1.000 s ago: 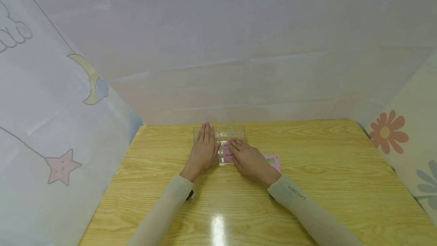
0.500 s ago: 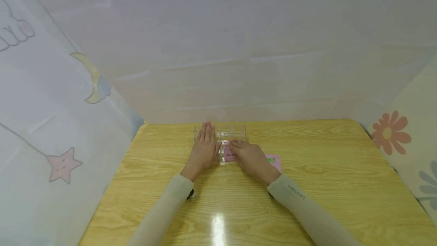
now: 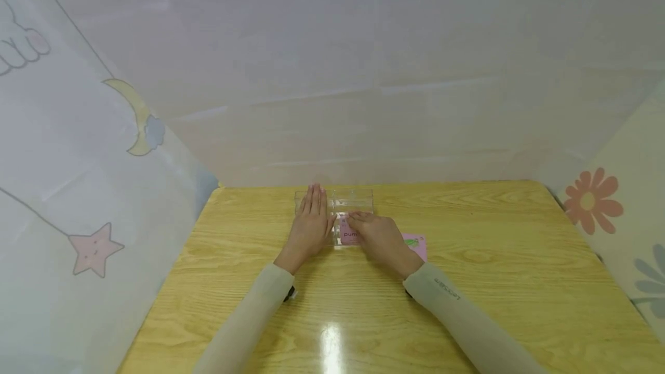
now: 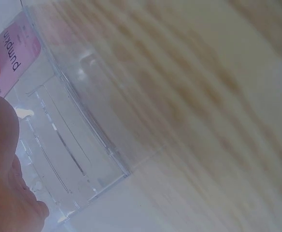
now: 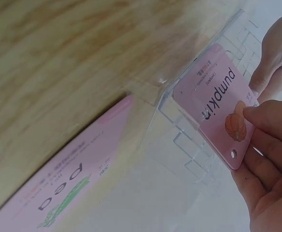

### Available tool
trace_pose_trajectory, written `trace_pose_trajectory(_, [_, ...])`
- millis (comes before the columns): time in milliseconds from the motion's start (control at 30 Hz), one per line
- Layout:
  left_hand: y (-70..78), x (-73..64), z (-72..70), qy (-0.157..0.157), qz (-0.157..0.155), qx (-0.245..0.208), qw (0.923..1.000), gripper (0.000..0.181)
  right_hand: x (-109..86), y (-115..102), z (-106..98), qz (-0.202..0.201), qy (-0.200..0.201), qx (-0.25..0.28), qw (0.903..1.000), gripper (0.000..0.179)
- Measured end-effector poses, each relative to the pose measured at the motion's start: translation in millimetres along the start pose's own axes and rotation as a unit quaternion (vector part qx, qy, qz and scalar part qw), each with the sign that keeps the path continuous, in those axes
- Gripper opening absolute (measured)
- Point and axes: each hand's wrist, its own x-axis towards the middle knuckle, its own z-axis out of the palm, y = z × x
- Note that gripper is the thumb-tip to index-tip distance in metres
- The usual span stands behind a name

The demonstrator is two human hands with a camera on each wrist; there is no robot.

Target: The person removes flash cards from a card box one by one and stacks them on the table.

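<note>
My left hand lies with straight fingers over the left part of a clear plastic holder, which has slots along it in the left wrist view. On the holder's right part, my right hand pinches a pink pumpkin card. Its thumb is on the printed face by the pumpkin picture, and the other fingers are behind. The card has rounded corners and a punched hole, and its end overlaps the holder's edge in the right wrist view. Beneath my right wrist, a pink pea card lies partly hidden.
The wood-grain table reaches back to a pale cloth wall. Side panels carry printed drawings, including a star and a red flower. A bright light reflection shows at the table's front.
My right hand has shifted slightly on the pumpkin card, uncovering a little more of its lettering. The left hand, holder and pea card stay in place.
</note>
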Motion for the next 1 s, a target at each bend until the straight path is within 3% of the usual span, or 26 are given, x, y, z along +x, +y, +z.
trace_pose_trajectory(367, [-0.7,-1.1,2.0,0.000,0.000,0.000,1.0000,0.076,6.0,-1,-2,-0.003,0.016,-0.003,0.9999,0.027])
trace_pose_trajectory(633, [0.0,-1.9,2.1,0.003,0.001,0.010,0.9999,0.075,11.7,0,-2,-0.004,0.038,0.025,0.9990,0.011])
trace_pose_trajectory(1000, [-0.1,-1.0,-1.0,0.001,0.005,0.004,1.0000,0.073,16.0,3,-1,0.002,0.039,0.014,0.9991,0.009])
